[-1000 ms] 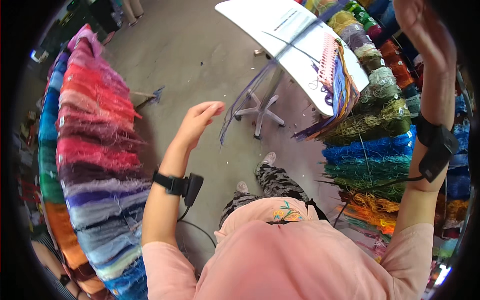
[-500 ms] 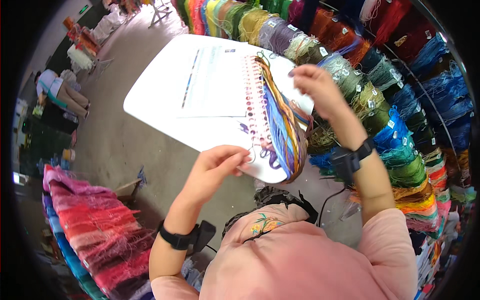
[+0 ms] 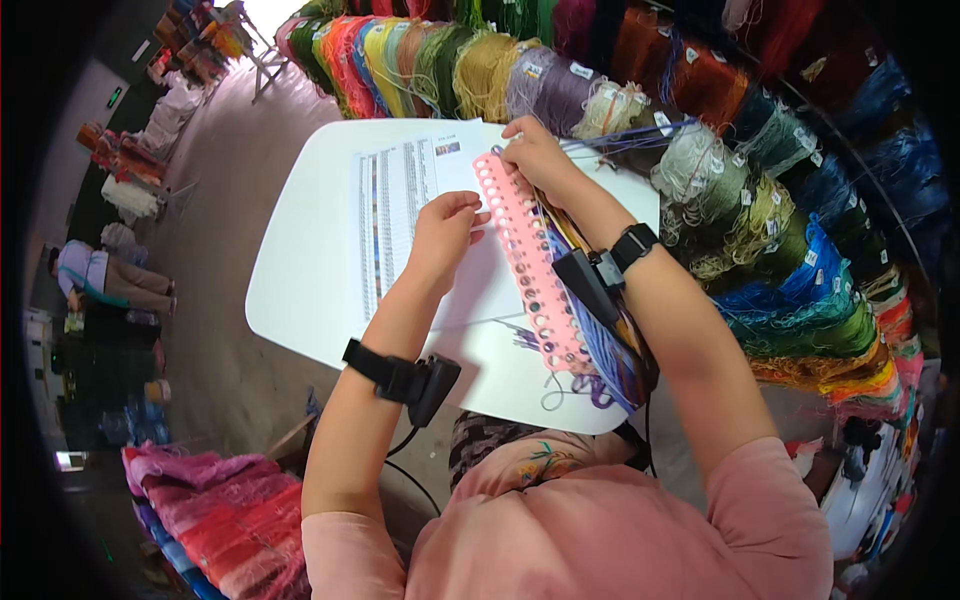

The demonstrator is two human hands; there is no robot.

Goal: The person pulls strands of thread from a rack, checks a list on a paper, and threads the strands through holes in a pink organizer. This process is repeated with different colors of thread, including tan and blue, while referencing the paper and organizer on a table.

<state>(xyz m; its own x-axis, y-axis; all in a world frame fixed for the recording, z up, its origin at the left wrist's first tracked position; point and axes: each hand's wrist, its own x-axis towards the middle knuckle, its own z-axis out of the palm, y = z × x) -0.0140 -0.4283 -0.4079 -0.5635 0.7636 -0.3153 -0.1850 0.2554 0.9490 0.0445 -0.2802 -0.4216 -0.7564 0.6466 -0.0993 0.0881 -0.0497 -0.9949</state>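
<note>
On the white table point(image 3: 290, 250) lies a pink thread-holder strip point(image 3: 515, 250) with a row of round holes. Skeins of blue, purple, brown and orange thread point(image 3: 612, 355) are looped along its right side. My right hand point(image 3: 540, 165) is at the strip's far end, its fingers bent and closed there; what they pinch is hidden. My left hand point(image 3: 445, 235) hovers over a printed chart sheet point(image 3: 400, 170), just left of the strip, its loosely curled fingers apart and nothing visible in them. My right forearm covers part of the skeins.
Racks of colourful thread hanks point(image 3: 490, 75) curve close round the table's far and right sides. Purple strands point(image 3: 640, 138) stretch over the table's far right edge. Pink and red hanks point(image 3: 220, 510) hang at lower left. Another person point(image 3: 105, 275) bends over at far left.
My left hand has moved from the strip's near end up over the chart. My right hand has come left onto the strip's far end. The view has shifted.
</note>
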